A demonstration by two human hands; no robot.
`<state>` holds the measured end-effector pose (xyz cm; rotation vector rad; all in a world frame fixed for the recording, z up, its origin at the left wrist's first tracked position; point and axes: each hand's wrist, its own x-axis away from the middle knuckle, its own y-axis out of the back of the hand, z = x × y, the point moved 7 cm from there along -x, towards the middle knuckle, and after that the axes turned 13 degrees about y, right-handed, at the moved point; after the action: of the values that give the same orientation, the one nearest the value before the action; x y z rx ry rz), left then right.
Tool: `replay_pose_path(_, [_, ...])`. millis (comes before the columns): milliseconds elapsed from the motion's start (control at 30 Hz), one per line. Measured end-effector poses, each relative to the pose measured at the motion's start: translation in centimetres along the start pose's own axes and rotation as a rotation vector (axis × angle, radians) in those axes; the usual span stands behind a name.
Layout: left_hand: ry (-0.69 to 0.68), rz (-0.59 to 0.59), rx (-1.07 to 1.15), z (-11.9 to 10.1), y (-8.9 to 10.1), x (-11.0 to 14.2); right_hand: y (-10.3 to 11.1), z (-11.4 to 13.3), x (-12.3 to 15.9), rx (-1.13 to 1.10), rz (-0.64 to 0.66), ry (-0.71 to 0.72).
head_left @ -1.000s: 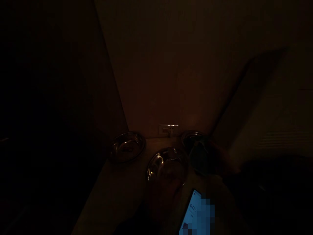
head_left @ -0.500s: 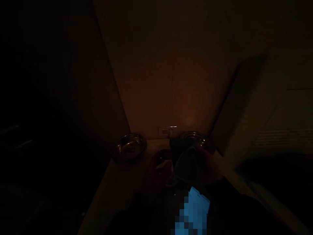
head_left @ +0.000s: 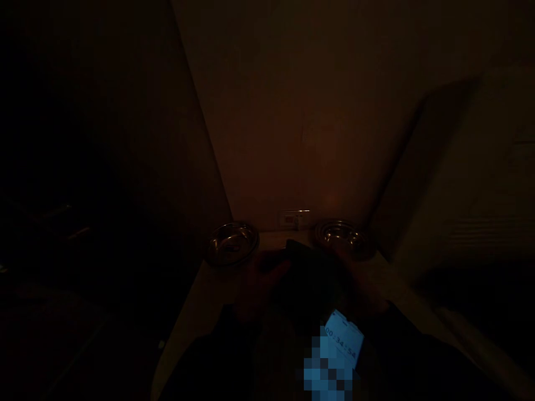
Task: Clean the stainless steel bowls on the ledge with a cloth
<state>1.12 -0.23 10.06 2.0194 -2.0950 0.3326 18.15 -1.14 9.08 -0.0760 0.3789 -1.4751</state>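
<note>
Very little light falls on the scene, so outlines are faint. A dark green piece, apparently cloth (head_left: 309,278), is spread between both hands above the narrow table. My left hand (head_left: 263,281) is closed at its left side, the thumb pointing inward. On the opposite side my right hand (head_left: 361,281) grips it; most of the fingers are lost in shadow. Behind the left hand stands a shiny metal bowl (head_left: 232,245). Another set of round metal dishes (head_left: 343,236) sits just beyond the right hand. Whatever lies beneath the cloth is hidden.
A wall socket (head_left: 295,218) with something plugged in is at the table's back edge. Below my hands glows a phone screen (head_left: 345,337) with a timer. The table (head_left: 188,312) runs toward me; a pale slanted panel (head_left: 468,184) rises at right.
My left hand has moved up to the green cloth, and the white item near it no longer shows. The cloth is now spread lower and wider, and the view has shifted slightly.
</note>
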Motion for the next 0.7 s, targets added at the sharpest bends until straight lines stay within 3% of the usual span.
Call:
replay_pose_path(167, [0.05, -0.13, 0.009, 0.1, 1.2, -0.5, -0.2, -0.7, 0.8, 0.035, 0.026, -0.121])
replay_pose_path(333, [0.134, -0.138, -0.066, 1.5, 1.7, -1.4, -0.5, -0.4, 0.7, -0.084, -0.01, -0.126])
replay_pose_path(467, [-0.06, -0.266, -0.233, 0.8, 2.0, -0.1, 0.2, -0.4, 0.3, -0.028, -0.096, -0.098])
replay_pose_path(567, [-0.204, -0.139, -0.357, 0.4, 0.5, 1.1, 0.6, -0.8, 0.1, 0.003, -0.154, -0.091])
replay_pose_path(700, [-0.162, 0.165, -0.318, 1.1, -1.6, 1.3, -0.1, -1.4, 0.0, -0.014, -0.105, -0.109])
